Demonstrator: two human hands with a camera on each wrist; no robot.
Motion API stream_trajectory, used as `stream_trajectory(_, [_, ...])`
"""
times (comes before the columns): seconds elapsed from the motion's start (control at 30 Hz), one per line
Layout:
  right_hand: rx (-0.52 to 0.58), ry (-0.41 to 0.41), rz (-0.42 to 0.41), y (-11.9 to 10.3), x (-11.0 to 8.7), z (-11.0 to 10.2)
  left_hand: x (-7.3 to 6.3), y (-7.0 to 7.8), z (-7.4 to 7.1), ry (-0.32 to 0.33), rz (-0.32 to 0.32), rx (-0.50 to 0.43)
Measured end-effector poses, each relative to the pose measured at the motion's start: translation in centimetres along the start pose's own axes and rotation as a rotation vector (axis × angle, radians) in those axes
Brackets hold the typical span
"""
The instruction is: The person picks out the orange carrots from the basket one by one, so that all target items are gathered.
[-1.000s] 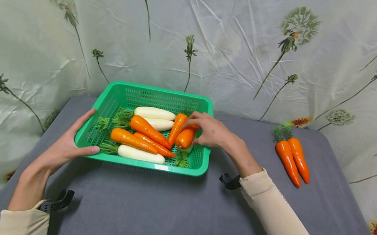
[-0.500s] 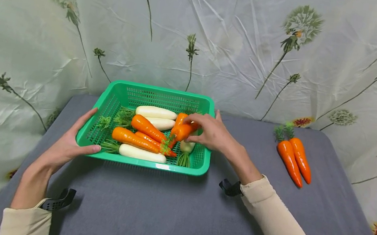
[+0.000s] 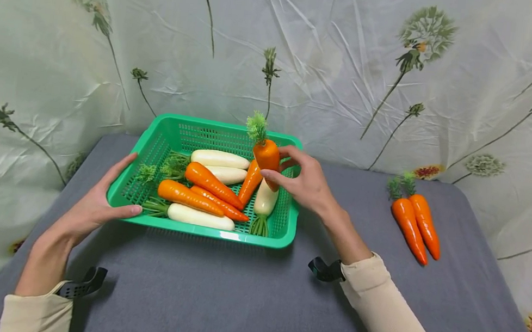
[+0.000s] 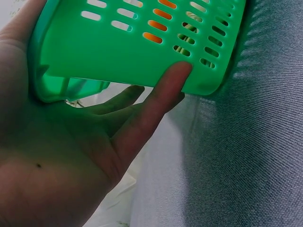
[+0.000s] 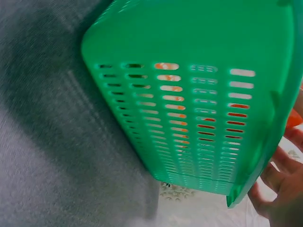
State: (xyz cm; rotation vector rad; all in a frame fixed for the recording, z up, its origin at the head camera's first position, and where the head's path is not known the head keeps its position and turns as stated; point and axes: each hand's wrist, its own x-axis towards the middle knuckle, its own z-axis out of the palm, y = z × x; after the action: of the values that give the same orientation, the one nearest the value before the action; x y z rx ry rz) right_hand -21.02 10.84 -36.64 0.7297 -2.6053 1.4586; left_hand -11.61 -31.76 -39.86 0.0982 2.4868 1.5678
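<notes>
In the head view, my right hand [image 3: 310, 185] pinches an orange carrot [image 3: 267, 154] between thumb and fingers, over the right end of the green basket [image 3: 219, 233]. This carrot is tilted, with its feathery green top up. My left hand [image 3: 85, 211] is spread against the basket's left end, thumb across the front rim. Straight fingers [image 4: 151, 106] lie against the outer wall in the left wrist view. Inside the basket lie several carrots [image 3: 190, 198] and several white radishes [image 3: 201, 216]. The right wrist view shows mostly the basket's slotted wall [image 5: 189, 109], with fingers beyond its rim.
Two more carrots [image 3: 408, 230] lie side by side on the grey cloth [image 3: 231, 299] at the right. A pale curtain [image 3: 337, 59] with a dandelion print hangs just behind the table. Black straps [image 3: 79, 287] are on both wrists.
My right hand has lifted the carrot from among the others and turned its leafy top upward. A white radish it covered now shows. The left hand and basket stay in place.
</notes>
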Motion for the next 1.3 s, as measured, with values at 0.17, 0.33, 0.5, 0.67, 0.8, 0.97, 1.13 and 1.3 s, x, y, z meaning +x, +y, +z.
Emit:
stream_trajectory(0.17, [0.079,0.046,0.048,-0.2,0.0,-0.2,-0.1,0.1,0.0,-0.002,-0.007,0.005])
stream_trajectory(0.33, [0.158,0.108,0.019,-0.6,-0.1,-0.6,-0.2,0.2,0.0,-0.004,-0.009,0.002])
stream_trajectory(0.5, [0.247,0.128,-0.023,-0.6,-0.5,-1.3,-0.3,0.2,0.1,-0.003,0.012,0.007])
stream_trajectory(0.67, [0.257,0.135,-0.017,-0.2,-1.1,-2.1,-0.4,0.1,0.1,0.001,0.025,0.007])
stream_trajectory(0.8, [0.308,0.139,-0.004,0.1,-1.5,-3.0,-0.3,0.1,0.2,-0.002,0.026,0.001])
stream_trajectory(0.97, [0.351,0.139,-0.017,0.4,-2.0,-4.0,-0.3,0.1,0.1,-0.004,0.021,0.022])
stream_trajectory(1.13, [0.328,0.122,-0.006,1.1,-2.7,-4.9,-0.3,-0.2,0.1,-0.004,0.017,0.035])
stream_trajectory(1.3, [0.319,0.121,0.02,1.7,-3.4,-5.8,-0.2,-0.3,0.0,-0.003,0.028,0.034])
